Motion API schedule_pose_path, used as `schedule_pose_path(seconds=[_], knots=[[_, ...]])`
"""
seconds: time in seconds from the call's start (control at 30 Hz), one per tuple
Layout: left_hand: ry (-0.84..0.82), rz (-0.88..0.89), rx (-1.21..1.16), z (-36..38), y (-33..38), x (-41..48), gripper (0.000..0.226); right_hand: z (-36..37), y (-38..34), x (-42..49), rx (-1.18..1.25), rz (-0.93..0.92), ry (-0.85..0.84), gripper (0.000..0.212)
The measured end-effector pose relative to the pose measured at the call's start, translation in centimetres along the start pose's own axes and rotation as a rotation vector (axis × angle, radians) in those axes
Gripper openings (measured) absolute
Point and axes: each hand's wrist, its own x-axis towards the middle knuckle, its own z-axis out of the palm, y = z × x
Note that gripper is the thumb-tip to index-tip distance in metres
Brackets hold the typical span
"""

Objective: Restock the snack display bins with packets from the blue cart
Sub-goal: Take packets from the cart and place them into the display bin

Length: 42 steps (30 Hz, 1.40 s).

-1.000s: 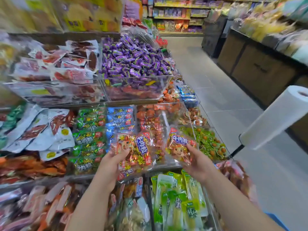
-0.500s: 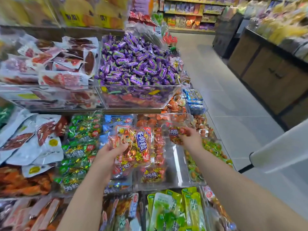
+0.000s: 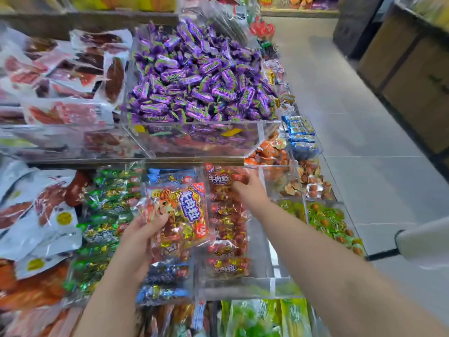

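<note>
Two packets in two hands: left hand [image 3: 138, 242] grips one orange packet [image 3: 179, 215]; right hand [image 3: 250, 190] pinches one red packet [image 3: 221, 178] above the clear bin [image 3: 243, 287]

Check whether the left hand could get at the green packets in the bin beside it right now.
Probably yes for reach: the green packets lie uncovered just beside the left hand. But that hand grips a red packet, so it likely cannot take one.
</note>
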Motion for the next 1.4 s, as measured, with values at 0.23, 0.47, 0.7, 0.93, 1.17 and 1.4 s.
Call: schedule_pose_path(seconds=[0.23, 0.47, 0.7, 0.93, 1.17, 1.4], knots=[[-0.035, -0.025, 0.024, -0.4, 0.0, 0.0, 0.017, 1.7, 1.5, 0.6, 0.038, 0.027, 0.274, 0.034], [-0.047, -0.033, 0.021, -0.2, 0.2, -0.2, 0.03, 0.9, 1.6, 0.3, 0.012, -0.202, 0.234, 0.022], [-0.057, -0.03, 0.009, 0.1, 0.2, -0.5, 0.011, 0.2, 1.9, 0.6, -0.232, 0.008, 0.154, 0.033], [-0.079, -0.054, 0.029, 0.2, 0.5, -0.5, 0.025, -0.2, 0.2, -1.8, -0.025, 0.054, 0.252, 0.059], [-0.235, -0.142, 0.265, 1.1, 1.2, 0.0, 0.056, -2.8, -1.8, -8.4, 0.093, -0.076, -0.256, 0.021], [-0.132, -0.083, 0.361, 3.1, 0.6, 0.5, 0.038, -3.7, -2.2, -9.6, 0.014, 0.049, -0.315, 0.054]])
